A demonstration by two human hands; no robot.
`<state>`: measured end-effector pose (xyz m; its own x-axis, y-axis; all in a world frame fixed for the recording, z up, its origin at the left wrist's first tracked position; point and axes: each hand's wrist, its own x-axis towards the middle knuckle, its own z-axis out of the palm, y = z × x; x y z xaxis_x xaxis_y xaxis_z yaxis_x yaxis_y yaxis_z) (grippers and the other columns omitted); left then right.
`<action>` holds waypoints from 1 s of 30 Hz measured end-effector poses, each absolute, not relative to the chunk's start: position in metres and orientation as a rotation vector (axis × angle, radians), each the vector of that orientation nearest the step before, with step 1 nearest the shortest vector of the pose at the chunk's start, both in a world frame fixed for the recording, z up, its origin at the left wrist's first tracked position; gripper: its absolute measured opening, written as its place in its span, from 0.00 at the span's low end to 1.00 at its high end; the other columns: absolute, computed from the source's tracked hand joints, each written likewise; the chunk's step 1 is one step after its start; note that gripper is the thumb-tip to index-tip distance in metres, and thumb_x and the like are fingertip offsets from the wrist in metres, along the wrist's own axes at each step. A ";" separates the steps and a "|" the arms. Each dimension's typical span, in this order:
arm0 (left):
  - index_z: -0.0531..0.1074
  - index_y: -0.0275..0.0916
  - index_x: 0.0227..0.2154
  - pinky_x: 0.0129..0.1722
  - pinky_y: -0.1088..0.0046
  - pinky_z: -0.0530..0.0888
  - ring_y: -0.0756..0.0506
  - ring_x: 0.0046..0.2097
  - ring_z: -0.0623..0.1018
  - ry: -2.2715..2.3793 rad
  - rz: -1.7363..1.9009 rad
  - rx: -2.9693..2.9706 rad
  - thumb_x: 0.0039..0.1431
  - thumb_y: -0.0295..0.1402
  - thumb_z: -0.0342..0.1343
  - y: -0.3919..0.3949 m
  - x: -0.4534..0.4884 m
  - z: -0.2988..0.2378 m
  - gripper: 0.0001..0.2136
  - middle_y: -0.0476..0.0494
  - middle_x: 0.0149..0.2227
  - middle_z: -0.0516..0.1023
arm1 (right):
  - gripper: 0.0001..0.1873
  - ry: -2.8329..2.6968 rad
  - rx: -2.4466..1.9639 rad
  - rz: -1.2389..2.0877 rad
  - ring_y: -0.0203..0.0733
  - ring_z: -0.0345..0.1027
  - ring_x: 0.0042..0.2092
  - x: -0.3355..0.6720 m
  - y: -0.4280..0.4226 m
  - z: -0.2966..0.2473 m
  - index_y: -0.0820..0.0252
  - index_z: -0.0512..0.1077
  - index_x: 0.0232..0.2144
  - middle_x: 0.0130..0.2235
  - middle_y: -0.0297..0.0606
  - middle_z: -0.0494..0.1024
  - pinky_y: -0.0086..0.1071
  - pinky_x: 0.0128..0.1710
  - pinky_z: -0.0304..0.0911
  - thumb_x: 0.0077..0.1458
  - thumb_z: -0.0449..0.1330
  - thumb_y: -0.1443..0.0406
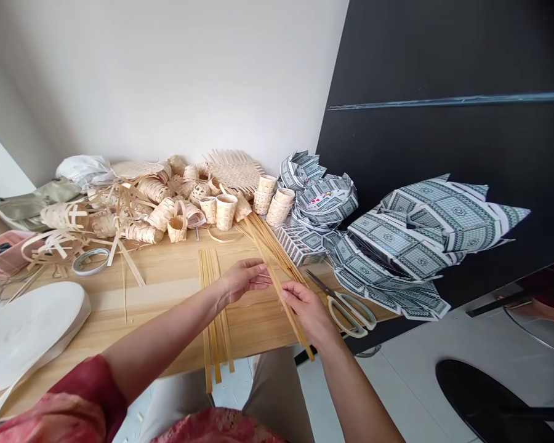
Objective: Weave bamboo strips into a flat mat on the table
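Note:
My right hand (307, 311) pinches a long, flat bamboo strip (300, 332) between thumb and fingers, with the near end slanting down past the table edge. Beside it, my left hand (247, 280) has its thumb and fingers at the same strip, lightly closed about it; the fingertips are partly hidden behind it. Several flat strips (215, 326) lie side by side left of my hands and overhang the table edge. A bundle of thinner strips (277, 249) lies just beyond my hands. Scissors (348, 311) with pale handles rest right of my right hand.
Small woven cups (226, 212) and baskets crowd the back of the wooden table (161, 307). Folded-card baskets (397, 246) stand at the right. A tape roll (91, 261) and a wide white roll (32, 332) lie left. A black stool seat (484, 403) is on the floor.

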<state>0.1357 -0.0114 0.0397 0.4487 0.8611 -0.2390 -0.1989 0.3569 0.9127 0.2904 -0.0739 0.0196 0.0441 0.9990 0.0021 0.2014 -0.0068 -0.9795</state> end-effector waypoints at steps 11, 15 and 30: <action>0.66 0.33 0.22 0.22 0.82 0.70 0.53 0.21 0.75 0.855 0.812 0.827 0.45 0.24 0.61 0.001 0.142 0.037 0.07 0.49 0.19 0.74 | 0.13 -1.158 -1.266 1.179 0.35 0.58 0.23 0.286 -0.077 0.024 0.61 0.66 0.25 0.19 0.29 0.65 0.30 0.27 0.56 0.43 0.57 0.56; 0.65 0.34 0.21 0.20 0.83 0.69 0.54 0.19 0.74 0.844 0.830 0.816 0.43 0.23 0.63 0.002 0.141 0.034 0.09 0.51 0.17 0.73 | 0.10 -1.139 -1.284 1.131 0.34 0.57 0.22 0.284 -0.073 0.018 0.60 0.65 0.23 0.18 0.28 0.65 0.30 0.27 0.55 0.42 0.56 0.58; 0.69 0.33 0.26 0.27 0.80 0.72 0.53 0.25 0.76 0.627 0.784 0.834 0.41 0.28 0.65 0.001 0.133 0.029 0.11 0.47 0.24 0.76 | 0.19 -1.032 -1.168 1.276 0.30 0.52 0.19 0.281 -0.078 0.016 0.60 0.63 0.25 0.17 0.26 0.62 0.25 0.21 0.49 0.41 0.61 0.51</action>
<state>0.1331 0.0006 0.0292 0.5638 0.8059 -0.1806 -0.3527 0.4327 0.8297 0.2814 -0.0779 0.0160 0.0511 0.9968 -0.0621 -0.1477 -0.0540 -0.9876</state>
